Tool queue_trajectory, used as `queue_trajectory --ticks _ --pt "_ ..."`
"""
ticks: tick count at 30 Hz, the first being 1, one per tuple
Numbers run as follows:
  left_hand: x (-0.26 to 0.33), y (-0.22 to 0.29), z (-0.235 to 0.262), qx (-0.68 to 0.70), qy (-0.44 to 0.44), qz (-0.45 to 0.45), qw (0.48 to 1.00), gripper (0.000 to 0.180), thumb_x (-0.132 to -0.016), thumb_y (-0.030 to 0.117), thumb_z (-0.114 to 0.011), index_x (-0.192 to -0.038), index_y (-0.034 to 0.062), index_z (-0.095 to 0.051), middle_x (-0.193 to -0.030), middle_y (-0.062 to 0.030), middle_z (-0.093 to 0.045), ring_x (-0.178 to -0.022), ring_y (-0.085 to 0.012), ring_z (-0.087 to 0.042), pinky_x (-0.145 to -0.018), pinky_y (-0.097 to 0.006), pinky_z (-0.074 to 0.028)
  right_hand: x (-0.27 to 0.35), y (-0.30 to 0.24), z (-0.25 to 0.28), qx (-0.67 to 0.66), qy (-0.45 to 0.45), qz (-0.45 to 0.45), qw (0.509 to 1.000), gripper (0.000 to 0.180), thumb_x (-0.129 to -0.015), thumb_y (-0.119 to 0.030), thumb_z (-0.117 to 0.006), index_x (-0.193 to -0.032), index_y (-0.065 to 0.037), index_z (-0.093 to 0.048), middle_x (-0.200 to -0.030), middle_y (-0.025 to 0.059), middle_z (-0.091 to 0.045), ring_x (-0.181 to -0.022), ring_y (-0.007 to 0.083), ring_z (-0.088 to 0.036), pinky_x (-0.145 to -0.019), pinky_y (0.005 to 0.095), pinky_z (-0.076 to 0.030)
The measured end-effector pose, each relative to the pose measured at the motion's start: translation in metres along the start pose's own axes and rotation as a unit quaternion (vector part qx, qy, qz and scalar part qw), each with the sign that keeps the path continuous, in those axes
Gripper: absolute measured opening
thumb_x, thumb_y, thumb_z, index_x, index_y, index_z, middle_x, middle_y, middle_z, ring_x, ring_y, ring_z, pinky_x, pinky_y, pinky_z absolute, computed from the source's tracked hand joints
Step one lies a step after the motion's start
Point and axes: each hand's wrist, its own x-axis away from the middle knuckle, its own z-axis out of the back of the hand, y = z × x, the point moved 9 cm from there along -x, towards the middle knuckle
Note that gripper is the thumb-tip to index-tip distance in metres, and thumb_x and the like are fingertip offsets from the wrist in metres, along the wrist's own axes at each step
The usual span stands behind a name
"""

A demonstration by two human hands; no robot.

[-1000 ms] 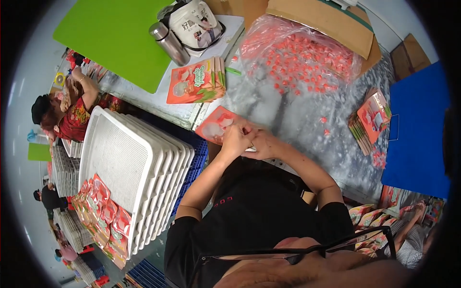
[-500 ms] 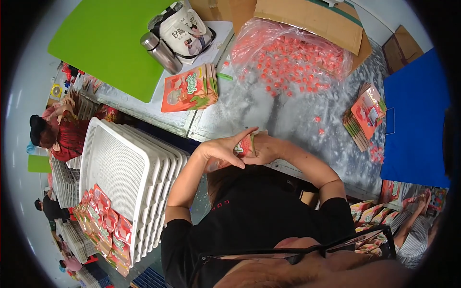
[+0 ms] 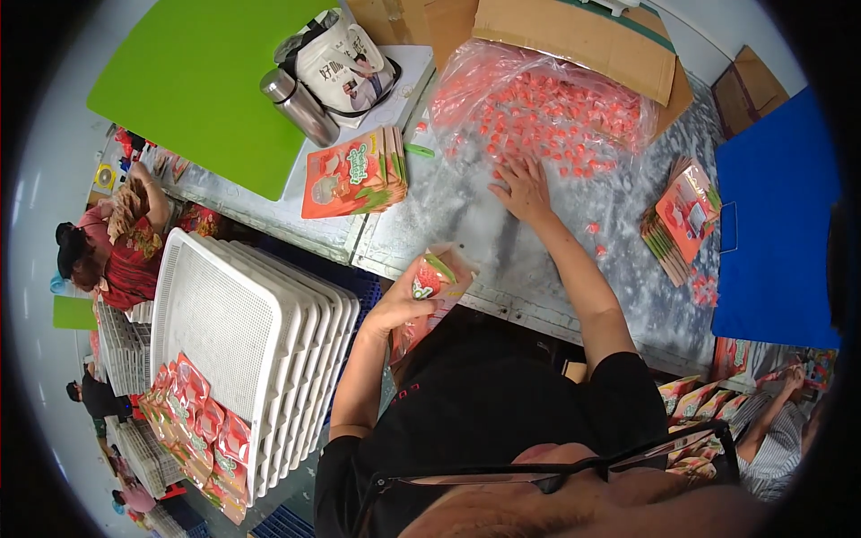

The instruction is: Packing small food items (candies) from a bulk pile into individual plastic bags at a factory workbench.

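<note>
My left hand (image 3: 399, 308) is closed around a red and green pouch (image 3: 432, 280), held tilted near the front edge of the metal table (image 3: 421, 235). The pouch's upper end points toward the table and appears to gape. My right hand (image 3: 525, 192) is stretched out, fingers spread, at the near edge of a heap of small wrapped red candies (image 3: 560, 125). Its fingertips are beside the closest candies; I cannot tell if they touch any. The candies spill from a clear plastic liner in a tipped cardboard box (image 3: 574, 52).
Pouch stacks lie at left (image 3: 345, 179) and right (image 3: 689, 211). A steel flask (image 3: 300, 108) and white bag (image 3: 345, 67) stand behind the left stack. Stacked white trays (image 3: 220, 314) bear filled pouches (image 3: 199, 421) at my left. A blue panel (image 3: 778, 224) borders the right. Other people work nearby.
My right hand has left the pouch and moved forward to the candies. My left hand has shifted slightly left and nearer with the pouch.
</note>
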Motion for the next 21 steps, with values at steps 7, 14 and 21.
queue_trajectory --ticks 7,14,21 --pt "0.01 -0.014 0.011 0.057 0.038 0.02 0.997 0.083 -0.069 -0.006 -0.062 -0.147 0.0032 -0.035 -0.132 -0.0047 -0.052 -0.125 -0.0145 -0.046 -0.107 -0.029 -0.033 0.071 -0.004 0.005 0.014 -0.133 -0.031 0.991 0.054 -0.092 -0.045 -0.058 -0.139 -0.019 -0.053 -0.148 0.0087 -0.046 -0.14 0.0339 -0.033 -0.115 0.0523 -0.023" --pt "0.01 -0.02 0.017 -0.014 0.078 0.02 0.997 0.083 -0.066 -0.009 -0.061 -0.145 0.0039 -0.038 -0.126 -0.0033 -0.052 -0.121 -0.0132 -0.047 -0.103 -0.027 -0.036 0.1 0.05 0.043 -0.508 0.011 -0.229 0.83 0.047 -0.101 -0.025 -0.04 -0.144 -0.008 -0.047 -0.149 0.0057 -0.047 -0.137 0.032 -0.041 -0.116 0.0394 -0.025" --pt "0.011 -0.021 0.015 -0.017 0.072 0.023 0.997 0.08 -0.068 -0.007 -0.066 -0.143 0.0035 -0.04 -0.126 -0.0037 -0.053 -0.122 -0.0143 -0.046 -0.106 -0.029 -0.033 0.105 0.027 0.031 -0.11 -0.063 -0.076 0.989 0.043 -0.099 -0.024 -0.049 -0.141 -0.02 -0.053 -0.153 0.0039 -0.041 -0.141 0.0321 -0.034 -0.118 0.0499 -0.017"
